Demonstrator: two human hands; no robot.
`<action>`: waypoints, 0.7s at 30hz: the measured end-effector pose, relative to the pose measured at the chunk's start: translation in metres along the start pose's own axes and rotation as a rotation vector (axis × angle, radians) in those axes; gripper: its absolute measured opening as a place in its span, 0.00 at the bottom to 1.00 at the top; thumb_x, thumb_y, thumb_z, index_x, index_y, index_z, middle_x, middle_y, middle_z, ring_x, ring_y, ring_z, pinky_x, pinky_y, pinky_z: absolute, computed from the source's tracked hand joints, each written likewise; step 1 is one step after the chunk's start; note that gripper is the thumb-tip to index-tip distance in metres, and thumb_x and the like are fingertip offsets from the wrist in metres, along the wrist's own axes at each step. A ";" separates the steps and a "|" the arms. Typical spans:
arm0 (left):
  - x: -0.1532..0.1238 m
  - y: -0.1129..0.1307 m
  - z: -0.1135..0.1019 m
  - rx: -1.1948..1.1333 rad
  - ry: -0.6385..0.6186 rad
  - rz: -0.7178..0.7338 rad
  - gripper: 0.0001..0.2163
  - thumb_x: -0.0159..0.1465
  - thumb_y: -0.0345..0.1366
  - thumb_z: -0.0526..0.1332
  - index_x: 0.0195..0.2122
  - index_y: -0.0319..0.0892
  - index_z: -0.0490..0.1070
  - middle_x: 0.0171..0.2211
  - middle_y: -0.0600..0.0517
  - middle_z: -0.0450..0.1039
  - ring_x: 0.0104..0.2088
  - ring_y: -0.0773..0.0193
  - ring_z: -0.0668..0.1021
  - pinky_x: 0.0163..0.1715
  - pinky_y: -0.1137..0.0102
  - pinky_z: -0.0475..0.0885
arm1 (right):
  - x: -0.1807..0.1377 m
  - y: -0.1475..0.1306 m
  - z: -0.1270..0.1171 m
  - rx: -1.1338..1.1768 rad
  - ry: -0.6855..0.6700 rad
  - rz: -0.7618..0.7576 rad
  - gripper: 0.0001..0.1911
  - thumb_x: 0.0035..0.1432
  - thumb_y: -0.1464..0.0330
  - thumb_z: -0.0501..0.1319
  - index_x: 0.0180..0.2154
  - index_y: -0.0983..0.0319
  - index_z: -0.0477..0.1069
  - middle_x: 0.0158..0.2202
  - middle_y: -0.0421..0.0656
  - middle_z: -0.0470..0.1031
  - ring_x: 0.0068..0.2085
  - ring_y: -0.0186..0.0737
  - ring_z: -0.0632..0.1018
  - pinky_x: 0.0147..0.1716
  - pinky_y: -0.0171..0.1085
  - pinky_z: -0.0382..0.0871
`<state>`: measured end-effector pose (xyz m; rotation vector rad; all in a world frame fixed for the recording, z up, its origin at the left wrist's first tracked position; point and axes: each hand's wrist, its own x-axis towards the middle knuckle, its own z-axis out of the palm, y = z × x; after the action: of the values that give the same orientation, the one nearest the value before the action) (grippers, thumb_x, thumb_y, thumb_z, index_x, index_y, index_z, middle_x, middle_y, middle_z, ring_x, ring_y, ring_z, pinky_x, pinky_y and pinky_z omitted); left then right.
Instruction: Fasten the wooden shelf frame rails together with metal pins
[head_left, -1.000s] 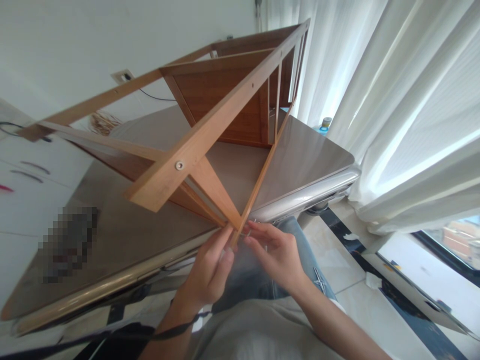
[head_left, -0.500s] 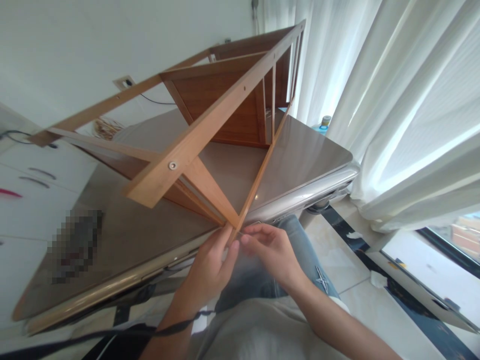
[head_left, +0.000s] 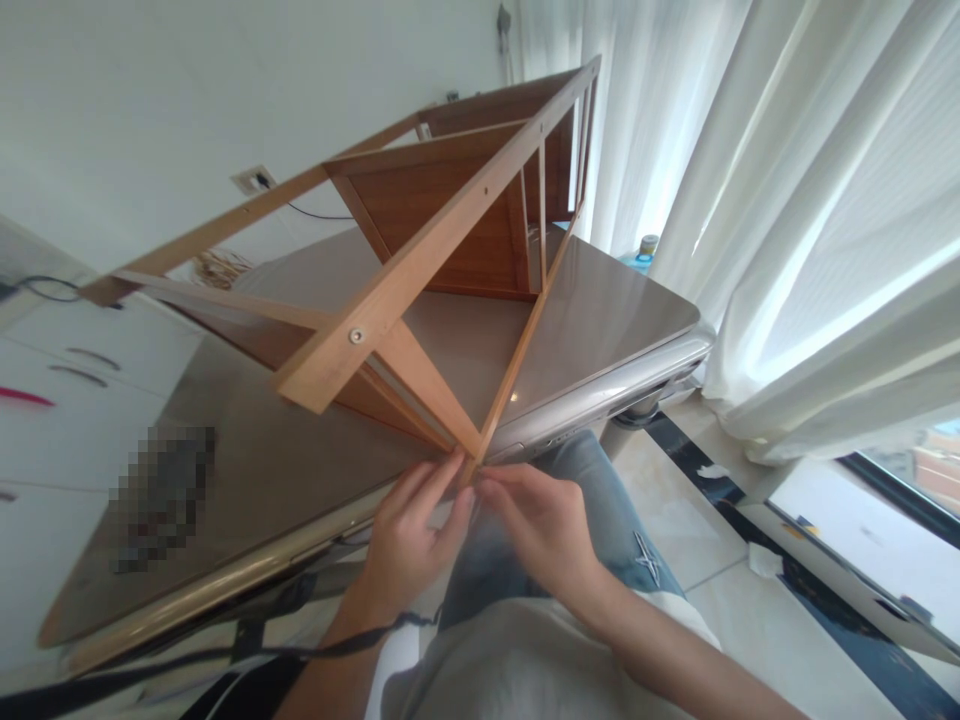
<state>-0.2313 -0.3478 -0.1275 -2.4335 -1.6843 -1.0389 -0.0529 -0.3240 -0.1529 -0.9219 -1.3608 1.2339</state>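
Observation:
A wooden shelf frame (head_left: 420, 260) lies on its side across the table, with slatted sides and brown panels between its posts. The near end of its lower post (head_left: 469, 470) reaches out past the table edge towards me. My left hand (head_left: 412, 520) has its fingers and thumb around that post end. On the post's other side, my right hand (head_left: 540, 510) is closed in a pinch, fingertips against the wood near the corner joint. Whatever sits between those fingertips is too small to name. A round metal bolt head (head_left: 356, 336) shows in the upper post.
The brown table top (head_left: 600, 290) has a shiny rounded metal edge (head_left: 652, 365). A blurred-out item (head_left: 165, 490) lies on its left part. White curtains (head_left: 720, 200) hang at the right. White drawers (head_left: 82, 420) stand at the left. A dark strap (head_left: 360, 640) crosses my left forearm.
My right hand has turned slightly and its fingers have drawn closer to the post end. My left hand stays at the same post end. The view has shifted a little.

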 end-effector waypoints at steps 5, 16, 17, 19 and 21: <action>0.001 -0.004 -0.001 0.010 -0.034 0.050 0.21 0.68 0.29 0.62 0.62 0.41 0.69 0.42 0.47 0.79 0.43 0.60 0.80 0.48 0.67 0.74 | -0.002 0.005 -0.014 -0.373 -0.090 -0.416 0.18 0.64 0.74 0.62 0.55 0.59 0.74 0.49 0.45 0.83 0.46 0.41 0.85 0.48 0.36 0.81; -0.001 -0.015 -0.005 0.018 -0.145 0.061 0.22 0.70 0.32 0.60 0.65 0.42 0.67 0.47 0.44 0.80 0.45 0.56 0.81 0.48 0.63 0.74 | 0.011 0.003 -0.022 -0.523 -0.109 -0.580 0.15 0.66 0.68 0.65 0.54 0.58 0.77 0.47 0.50 0.81 0.46 0.45 0.83 0.46 0.41 0.81; -0.001 -0.015 -0.005 0.017 -0.148 0.062 0.22 0.70 0.32 0.60 0.65 0.42 0.66 0.47 0.44 0.80 0.45 0.56 0.81 0.48 0.63 0.74 | 0.012 0.002 -0.021 -0.505 -0.121 -0.550 0.14 0.66 0.68 0.65 0.53 0.57 0.78 0.47 0.49 0.81 0.45 0.45 0.83 0.46 0.41 0.81; -0.001 -0.016 -0.004 0.010 -0.150 0.067 0.22 0.70 0.31 0.60 0.65 0.42 0.66 0.47 0.44 0.80 0.45 0.56 0.81 0.48 0.62 0.74 | 0.013 -0.002 -0.020 -0.461 -0.138 -0.483 0.13 0.67 0.67 0.64 0.52 0.56 0.79 0.46 0.48 0.82 0.44 0.45 0.83 0.46 0.41 0.81; -0.001 -0.016 -0.004 0.001 -0.140 0.074 0.22 0.70 0.31 0.59 0.66 0.42 0.66 0.47 0.44 0.80 0.46 0.56 0.81 0.48 0.62 0.74 | 0.015 -0.005 -0.019 -0.415 -0.126 -0.409 0.12 0.66 0.66 0.65 0.50 0.56 0.80 0.44 0.46 0.83 0.42 0.44 0.83 0.44 0.41 0.80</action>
<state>-0.2471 -0.3434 -0.1311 -2.6025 -1.6153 -0.8788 -0.0365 -0.3071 -0.1466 -0.7955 -1.8425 0.7188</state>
